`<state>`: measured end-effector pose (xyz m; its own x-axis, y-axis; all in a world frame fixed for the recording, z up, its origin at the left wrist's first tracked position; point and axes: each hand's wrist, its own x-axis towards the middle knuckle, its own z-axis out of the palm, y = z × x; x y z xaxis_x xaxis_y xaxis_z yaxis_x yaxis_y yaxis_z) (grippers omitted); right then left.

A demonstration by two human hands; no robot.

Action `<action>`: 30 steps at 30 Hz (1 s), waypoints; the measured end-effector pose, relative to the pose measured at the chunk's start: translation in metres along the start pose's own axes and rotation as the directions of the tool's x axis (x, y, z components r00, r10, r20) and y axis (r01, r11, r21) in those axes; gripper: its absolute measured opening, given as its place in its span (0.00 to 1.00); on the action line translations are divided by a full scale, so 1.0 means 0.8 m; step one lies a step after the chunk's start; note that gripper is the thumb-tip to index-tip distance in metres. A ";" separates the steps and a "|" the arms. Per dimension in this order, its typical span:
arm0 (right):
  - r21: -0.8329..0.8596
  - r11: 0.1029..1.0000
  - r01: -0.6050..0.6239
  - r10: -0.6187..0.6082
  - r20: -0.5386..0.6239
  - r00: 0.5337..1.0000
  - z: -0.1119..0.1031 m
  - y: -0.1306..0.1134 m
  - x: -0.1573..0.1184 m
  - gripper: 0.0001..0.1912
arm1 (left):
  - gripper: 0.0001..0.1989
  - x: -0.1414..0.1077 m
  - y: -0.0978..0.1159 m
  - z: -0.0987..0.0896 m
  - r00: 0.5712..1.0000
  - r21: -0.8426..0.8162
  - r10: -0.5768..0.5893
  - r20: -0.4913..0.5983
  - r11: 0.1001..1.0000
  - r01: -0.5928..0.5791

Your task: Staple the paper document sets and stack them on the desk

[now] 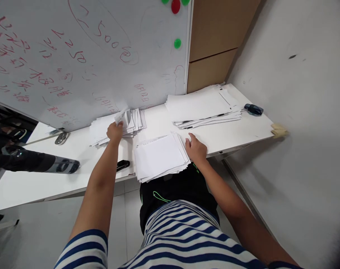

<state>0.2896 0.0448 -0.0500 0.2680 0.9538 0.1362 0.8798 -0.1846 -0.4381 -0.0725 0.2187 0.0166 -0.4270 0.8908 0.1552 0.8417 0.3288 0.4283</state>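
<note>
My left hand (pixel 115 131) is closed on the curled-up edge of some printed paper sheets (pixel 125 118) at the left paper pile (pixel 102 126). That pile lies against the foot of the whiteboard, its sheets uneven and fanned. In front of my body a stack of white paper (pixel 161 155) rests at the table's front edge, slightly overhanging it. Beside the right edge of this stack is my right hand (pixel 197 148), its thumb and forefinger apart with nothing visible between them. A black stapler (pixel 123 165) lies left of the stack, partly hidden by my left forearm.
A larger paper pile (pixel 200 106) lies at the back right, near a dark blue object (pixel 253 109). Tan padding (pixel 279 130) covers the table corner by the wall. Leftward are a computer mouse (pixel 61 138) and a dark bottle (pixel 52 163). The whiteboard (pixel 153 33) stands behind, beside cardboard boxes (pixel 211 33).
</note>
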 end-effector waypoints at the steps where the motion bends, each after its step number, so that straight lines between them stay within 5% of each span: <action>1: 0.001 1.000 0.001 -0.001 -0.005 1.000 0.000 0.000 0.000 0.24 | 0.17 0.001 -0.002 -0.002 1.000 -0.086 -0.018 -0.018 0.996 0.017; 4: 0.012 1.000 0.000 0.000 -0.014 1.000 0.000 -0.001 0.000 0.24 | 0.21 -0.005 -0.005 -0.012 0.997 -0.345 -0.052 -0.059 0.938 0.029; 7: 0.039 0.999 -0.013 0.013 -0.012 1.000 0.000 -0.001 0.000 0.24 | 0.25 -0.032 0.000 -0.039 0.997 -0.607 -0.063 0.047 0.791 0.079; 11: 0.147 0.989 -0.015 0.018 -0.016 1.000 -0.005 0.003 0.000 0.25 | 0.27 -0.109 0.019 -0.093 0.957 -0.813 0.149 0.250 0.568 0.124; 14: 0.387 0.921 0.035 -0.030 -0.019 0.999 -0.019 0.001 -0.008 0.29 | 0.27 -0.183 0.031 -0.121 0.912 -0.890 0.259 0.319 0.412 0.195; 18: 0.810 0.576 0.109 -0.241 0.041 0.970 -0.048 -0.027 -0.042 0.42 | 0.24 -0.261 0.032 -0.117 0.827 -0.873 0.289 0.482 0.230 0.429; 22: 0.955 0.282 -0.096 -0.357 0.197 0.913 -0.072 -0.070 -0.081 0.42 | 0.22 -0.306 0.024 -0.094 0.795 -0.826 0.261 0.548 0.022 0.563; 25: 0.951 0.214 -0.224 -0.253 0.275 0.927 -0.079 -0.086 -0.091 0.31 | 0.21 -0.325 0.017 -0.092 0.816 -0.831 0.222 0.534 -0.037 0.555; 30: 0.914 0.307 -0.265 -0.143 0.320 0.936 -0.081 -0.080 -0.079 0.24 | 0.30 -0.324 -0.013 -0.115 0.827 -0.846 0.260 0.498 -0.066 0.530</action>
<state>0.2422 -0.0188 0.0270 -0.0009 0.9956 -0.0940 -0.1595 -0.0930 -0.9828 -0.0013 -0.0442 0.0538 0.0301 0.9786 -0.2035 -0.5611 0.1850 0.8068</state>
